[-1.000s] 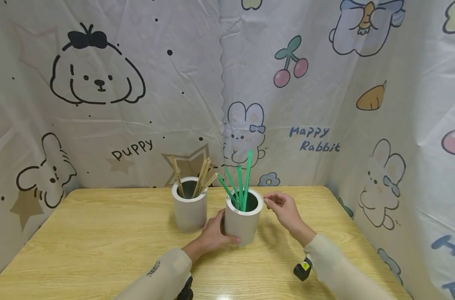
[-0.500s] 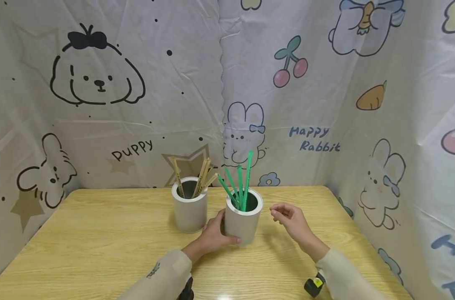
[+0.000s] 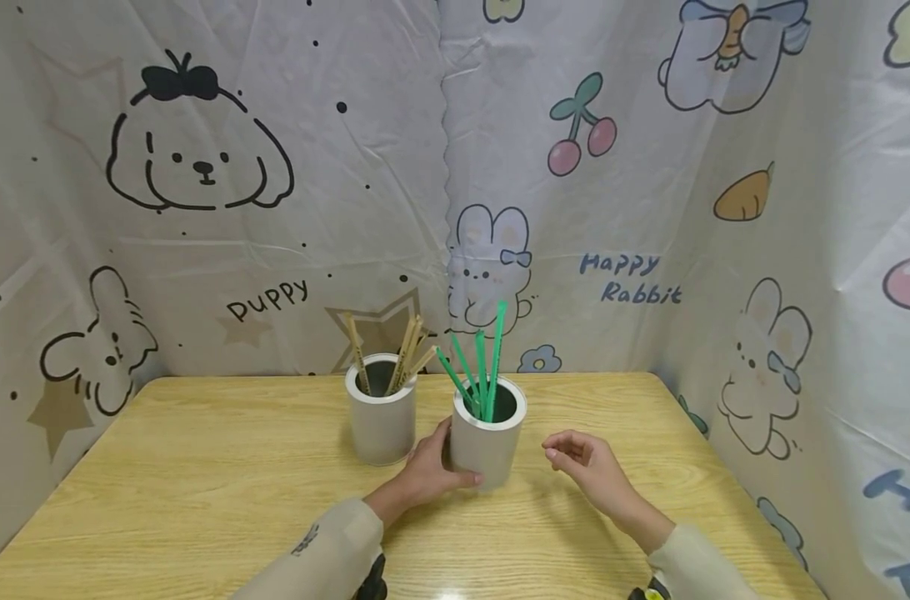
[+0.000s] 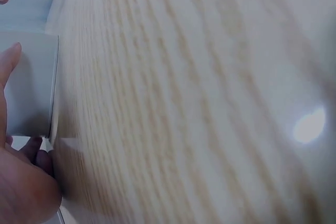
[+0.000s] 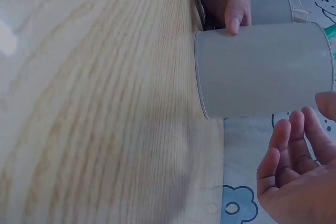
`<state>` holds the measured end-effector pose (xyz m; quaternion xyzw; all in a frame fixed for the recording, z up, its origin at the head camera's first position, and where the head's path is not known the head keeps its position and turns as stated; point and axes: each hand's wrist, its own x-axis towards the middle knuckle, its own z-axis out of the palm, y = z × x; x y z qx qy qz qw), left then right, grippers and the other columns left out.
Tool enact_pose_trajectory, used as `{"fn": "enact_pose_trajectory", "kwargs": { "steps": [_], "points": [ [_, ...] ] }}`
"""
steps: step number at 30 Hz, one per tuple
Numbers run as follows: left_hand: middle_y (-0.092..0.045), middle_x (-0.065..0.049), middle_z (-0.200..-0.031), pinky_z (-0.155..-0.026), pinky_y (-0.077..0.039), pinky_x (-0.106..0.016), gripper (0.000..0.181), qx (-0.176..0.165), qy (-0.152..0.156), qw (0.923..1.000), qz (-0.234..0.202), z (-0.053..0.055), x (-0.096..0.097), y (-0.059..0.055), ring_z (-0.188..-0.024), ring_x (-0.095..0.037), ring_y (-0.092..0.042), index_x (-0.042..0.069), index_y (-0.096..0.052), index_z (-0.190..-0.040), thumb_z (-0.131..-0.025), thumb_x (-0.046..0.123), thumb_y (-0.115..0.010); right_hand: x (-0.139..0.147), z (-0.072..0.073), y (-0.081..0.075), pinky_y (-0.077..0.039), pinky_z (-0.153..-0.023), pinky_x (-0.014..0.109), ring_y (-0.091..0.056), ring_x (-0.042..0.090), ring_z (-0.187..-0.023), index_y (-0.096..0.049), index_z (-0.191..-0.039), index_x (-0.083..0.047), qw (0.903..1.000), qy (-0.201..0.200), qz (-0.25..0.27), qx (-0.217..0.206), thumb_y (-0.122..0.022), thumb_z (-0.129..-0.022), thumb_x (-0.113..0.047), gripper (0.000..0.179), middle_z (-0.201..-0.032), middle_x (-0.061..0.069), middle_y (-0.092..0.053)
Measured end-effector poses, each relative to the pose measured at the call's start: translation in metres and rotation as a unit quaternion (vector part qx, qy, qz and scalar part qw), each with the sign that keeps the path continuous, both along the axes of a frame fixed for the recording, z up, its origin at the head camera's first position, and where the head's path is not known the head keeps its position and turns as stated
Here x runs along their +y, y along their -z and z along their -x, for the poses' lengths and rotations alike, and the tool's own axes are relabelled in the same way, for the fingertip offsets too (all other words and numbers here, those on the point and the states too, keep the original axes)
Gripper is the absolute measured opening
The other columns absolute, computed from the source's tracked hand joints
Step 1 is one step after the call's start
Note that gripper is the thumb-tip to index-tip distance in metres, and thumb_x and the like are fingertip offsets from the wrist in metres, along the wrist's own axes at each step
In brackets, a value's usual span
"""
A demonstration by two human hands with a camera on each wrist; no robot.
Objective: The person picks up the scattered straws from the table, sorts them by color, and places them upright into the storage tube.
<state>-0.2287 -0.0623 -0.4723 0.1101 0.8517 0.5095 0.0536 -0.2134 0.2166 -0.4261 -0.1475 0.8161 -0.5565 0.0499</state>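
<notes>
My left hand (image 3: pixel 428 471) grips the lower left side of a round off-white canister (image 3: pixel 487 450), thumb across its front. Several thin green straw-like sticks (image 3: pixel 481 371) stand in it, leaning different ways. Just left and a little behind, a matching canister (image 3: pixel 382 429) holds several tan sticks (image 3: pixel 402 358). My right hand (image 3: pixel 590 475) hovers to the right of the held canister, apart from it, fingers loosely bent with nothing between them. In the right wrist view, the right hand (image 5: pixel 299 177) shows its fingers near the canister's wall (image 5: pixel 262 72), and the left thumb (image 5: pixel 234 17) lies against that wall.
Both canisters stand on a light wood-grain table (image 3: pixel 222 467). A white curtain (image 3: pixel 395 167) printed with cartoon animals and fruit rises behind the table's back edge and along both sides. Dark wrist cameras (image 3: pixel 372 579) sit at the sleeves.
My right hand has drawn away from the canister's rim, moving down and to the right. The left hand, both canisters and the sticks have stayed in place.
</notes>
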Motion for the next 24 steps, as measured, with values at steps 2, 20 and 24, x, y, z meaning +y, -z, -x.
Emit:
{"fn": "enact_pose_trajectory", "kwargs": {
  "steps": [2, 20, 24],
  "points": [
    [-0.042, -0.024, -0.157, -0.12, -0.028, -0.062, 0.104, 0.004, 0.0, 1.0, -0.008, -0.001, -0.001, 0.0, -0.146, -0.043, -0.039, 0.003, -0.026, -0.158, -0.078, 0.03, -0.087, 0.0, -0.001, 0.001, -0.055, -0.086, 0.024, -0.063, 0.011, -0.09, -0.06, -0.118, 0.011, 1.0, -0.002, 0.002, -0.003, -0.062, -0.101, -0.016, 0.033, -0.108, 0.019, -0.065],
    [-0.045, -0.029, -0.15, -0.114, -0.034, -0.065, 0.091, 0.01, -0.003, 0.9998, -0.015, -0.012, -0.01, -0.007, -0.141, -0.049, -0.041, 0.003, -0.03, -0.155, -0.083, 0.025, -0.081, 0.002, -0.002, 0.006, -0.055, -0.082, 0.021, -0.064, 0.008, -0.093, -0.06, -0.116, 0.014, 0.9989, -0.044, -0.004, 0.017, -0.061, -0.101, -0.014, 0.032, -0.111, 0.025, -0.065],
    [-0.045, -0.029, -0.149, -0.115, -0.034, -0.065, 0.087, 0.017, 0.003, 0.9997, -0.016, -0.016, -0.012, -0.008, -0.141, -0.049, -0.041, 0.001, -0.031, -0.154, -0.085, 0.024, -0.08, 0.001, -0.003, 0.005, -0.054, -0.082, 0.02, -0.064, 0.007, -0.093, -0.061, -0.116, 0.014, 0.9988, -0.045, -0.006, 0.02, -0.06, -0.101, -0.014, 0.032, -0.11, 0.024, -0.066]
  ]
}}
